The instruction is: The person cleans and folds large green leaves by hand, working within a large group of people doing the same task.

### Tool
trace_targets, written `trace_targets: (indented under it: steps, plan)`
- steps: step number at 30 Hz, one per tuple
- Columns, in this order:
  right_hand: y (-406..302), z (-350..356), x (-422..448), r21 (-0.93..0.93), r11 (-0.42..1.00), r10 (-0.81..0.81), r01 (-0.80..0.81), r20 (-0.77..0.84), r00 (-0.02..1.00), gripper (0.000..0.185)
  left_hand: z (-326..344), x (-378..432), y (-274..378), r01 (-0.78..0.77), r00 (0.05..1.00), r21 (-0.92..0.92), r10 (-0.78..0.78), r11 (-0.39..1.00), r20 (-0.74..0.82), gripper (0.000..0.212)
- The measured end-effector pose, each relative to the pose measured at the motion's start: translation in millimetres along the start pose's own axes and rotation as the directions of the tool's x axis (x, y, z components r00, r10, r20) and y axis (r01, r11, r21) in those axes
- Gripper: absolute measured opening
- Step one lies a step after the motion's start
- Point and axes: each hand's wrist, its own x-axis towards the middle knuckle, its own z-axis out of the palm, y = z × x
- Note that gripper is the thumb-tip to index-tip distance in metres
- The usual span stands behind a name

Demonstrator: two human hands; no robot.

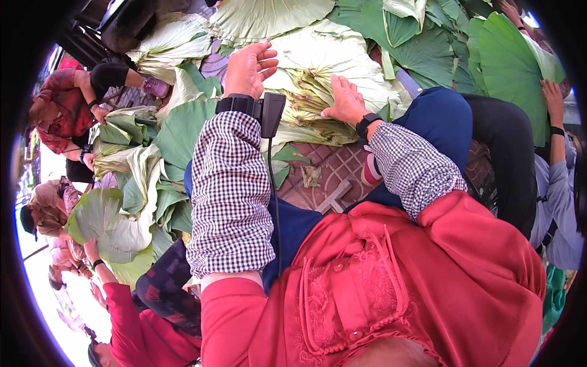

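Both hands are raised over a flat stack of large pale lotus leaves [316, 50] on the paved ground. My left hand [250, 69], at the upper middle, has its fingers apart and nothing in it, with the palm turned partly up. To its right, my right hand [346, 100] is spread beside a bunch of yellowish-brown cut stem ends [305, 94] at the middle of the stack; whether it touches a leaf is unclear. Checked sleeve covers and black wrist straps are on both arms, and a black device [273, 114] with a cable sits at the left wrist.
Green lotus leaves [431, 55] lie at the upper right, more leaves [183, 133] to the left. Several people sit close by; a co-worker's hand [552, 98] holds a green leaf [509, 69] at right. Red paving [316, 174] shows between the knees.
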Motion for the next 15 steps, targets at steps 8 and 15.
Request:
trace_targets:
  steps: [8,15]
  plan:
    - [34.7,23.8,29.8,-0.009,0.999,-0.047,0.049,0.165,0.985,0.084,-13.1,-0.3,0.6,-0.001,0.998,0.002,0.001,1.0,-0.064,0.026]
    - [34.6,32.7,12.5,-0.047,0.972,-0.234,0.232,-0.038,0.971,0.04,-11.4,-0.8,-0.6,-0.005,0.997,0.015,0.006,1.0,-0.073,0.024]
